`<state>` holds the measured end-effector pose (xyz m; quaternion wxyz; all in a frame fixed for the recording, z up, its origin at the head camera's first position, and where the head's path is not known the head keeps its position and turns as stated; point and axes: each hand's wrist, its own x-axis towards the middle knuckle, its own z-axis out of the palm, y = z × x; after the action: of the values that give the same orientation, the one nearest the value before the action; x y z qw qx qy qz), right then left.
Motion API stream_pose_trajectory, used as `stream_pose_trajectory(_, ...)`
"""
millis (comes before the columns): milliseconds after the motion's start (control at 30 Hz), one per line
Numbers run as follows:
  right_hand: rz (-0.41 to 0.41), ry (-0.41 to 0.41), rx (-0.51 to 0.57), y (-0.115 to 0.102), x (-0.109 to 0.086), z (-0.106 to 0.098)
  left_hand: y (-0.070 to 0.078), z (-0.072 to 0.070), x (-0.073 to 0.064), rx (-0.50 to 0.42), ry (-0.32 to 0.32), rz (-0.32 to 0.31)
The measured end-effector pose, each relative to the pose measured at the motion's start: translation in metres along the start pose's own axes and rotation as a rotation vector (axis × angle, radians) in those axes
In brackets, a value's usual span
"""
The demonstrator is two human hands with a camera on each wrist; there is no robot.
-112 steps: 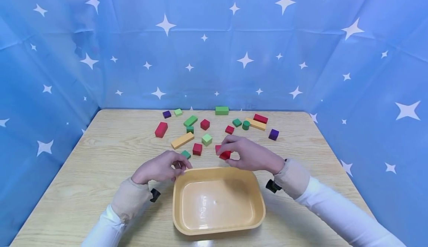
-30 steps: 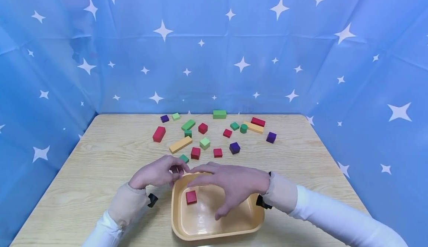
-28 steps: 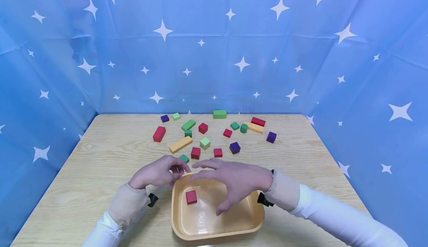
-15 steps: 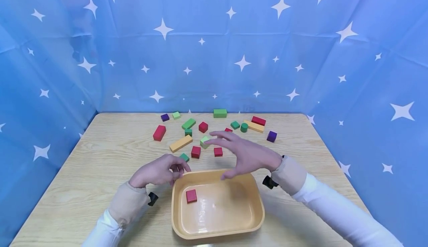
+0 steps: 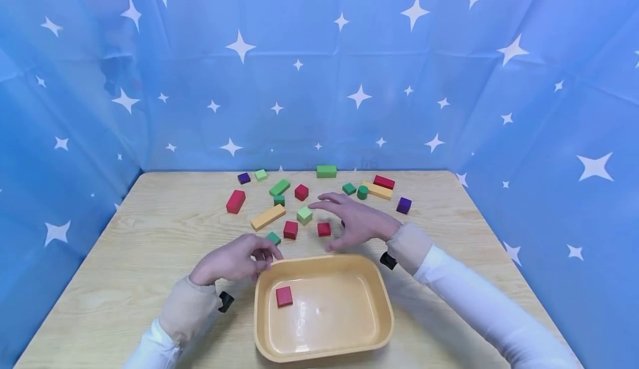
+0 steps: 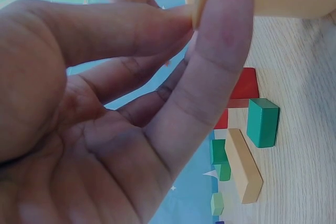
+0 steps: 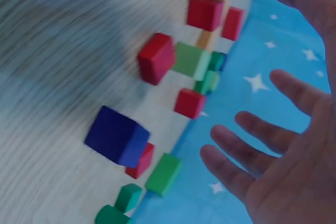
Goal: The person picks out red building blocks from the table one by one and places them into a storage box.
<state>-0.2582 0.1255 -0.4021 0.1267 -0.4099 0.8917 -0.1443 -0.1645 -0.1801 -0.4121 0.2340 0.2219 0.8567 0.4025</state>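
Observation:
My left hand (image 5: pixel 237 258) pinches the rim of a tan plastic tub (image 5: pixel 329 327) between thumb and index finger at the tub's far left corner; the left wrist view shows this grip close up. One red block (image 5: pixel 284 297) lies inside the tub. Beyond the far rim, my right hand (image 5: pixel 356 222) hovers with spread fingers and holds nothing. Close by it are a small red block (image 5: pixel 324 229) and a light green cube (image 5: pixel 304 215). A dark purple cube (image 7: pixel 116 136) shows in the right wrist view; in the head view this hand hides most of it.
Further blocks lie scattered behind the tub: a red cube (image 5: pixel 290 230), tan bars (image 5: pixel 268 217), a green cylinder (image 5: pixel 362 192), a purple block (image 5: pixel 404 205) and a long green block (image 5: pixel 326 171) by the back edge. A blue starred curtain (image 5: pixel 319 80) surrounds the wooden table.
Earlier my right hand gripped a red block on the table; a red block then lay in the tub beneath this hand. Since then the hand has moved back over the blocks. My left hand stayed.

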Motion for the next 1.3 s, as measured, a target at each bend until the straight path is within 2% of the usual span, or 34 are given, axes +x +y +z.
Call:
stream_pose_trajectory(200,0.014,-0.063,-0.029,0.009,0.017,0.014,0.0,-0.003,0.0,0.012,0.003,0.019)
stream_pose_trajectory(367,-0.013,-0.085,-0.026,0.013,0.024,0.027,-0.005,0.0,0.0,0.006,-0.001,0.02)
stream_pose_trajectory(600,-0.022,-0.059,-0.052,0.018,0.03,0.036,-0.007,0.001,0.001,0.018,-0.001,0.035)
stream_pose_trajectory(800,-0.067,-0.013,-0.069,0.021,0.035,0.04,-0.007,0.001,0.002,0.033,0.004,0.036)
stream_pose_trajectory(1300,-0.082,0.005,-0.05,0.021,0.035,0.036,-0.004,0.001,0.001,0.029,0.007,0.021)
